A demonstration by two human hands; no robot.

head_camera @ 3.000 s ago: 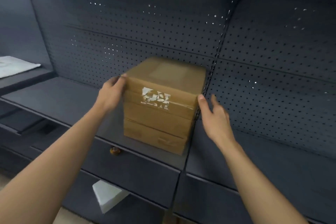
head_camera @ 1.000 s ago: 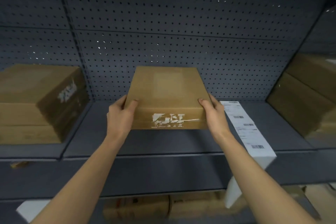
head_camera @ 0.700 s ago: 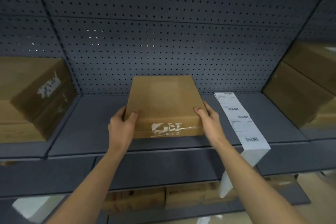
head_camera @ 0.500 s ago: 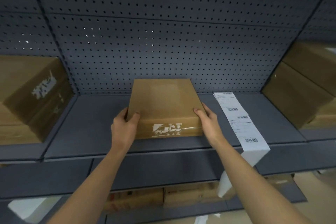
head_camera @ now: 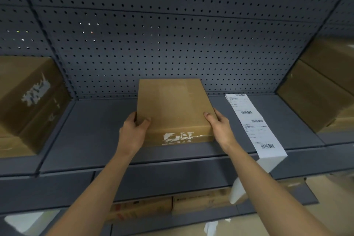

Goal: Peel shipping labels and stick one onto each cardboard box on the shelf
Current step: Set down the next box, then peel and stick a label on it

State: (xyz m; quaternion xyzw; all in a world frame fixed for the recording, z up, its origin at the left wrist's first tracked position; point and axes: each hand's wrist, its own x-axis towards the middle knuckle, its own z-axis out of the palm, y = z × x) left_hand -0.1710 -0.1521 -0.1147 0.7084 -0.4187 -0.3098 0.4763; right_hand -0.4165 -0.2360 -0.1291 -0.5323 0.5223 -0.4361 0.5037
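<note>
On the shelf [head_camera: 92, 130], left of the label strip [head_camera: 252, 122], sits the cardboard box [head_camera: 172, 109]; left hand [head_camera: 132, 132] and right hand [head_camera: 220, 126] clasp its near corners. Positioning looks underway; next, peel a label from the strip.

Brown cardboard box [head_camera: 173, 107] (white torn patch in front); white label strip [head_camera: 254, 124], black barcodes; dark-grey perforated backboard [head_camera: 172, 44].

The print on the label strip [head_camera: 252, 122] is too small to read. At 9 o'clock the left box [head_camera: 24, 101] is cut off by the edge and blurred, as is the right box [head_camera: 325, 94] at 3 o'clock. The left hand [head_camera: 132, 134] hides the center box's [head_camera: 172, 107] near-left corner.
</note>
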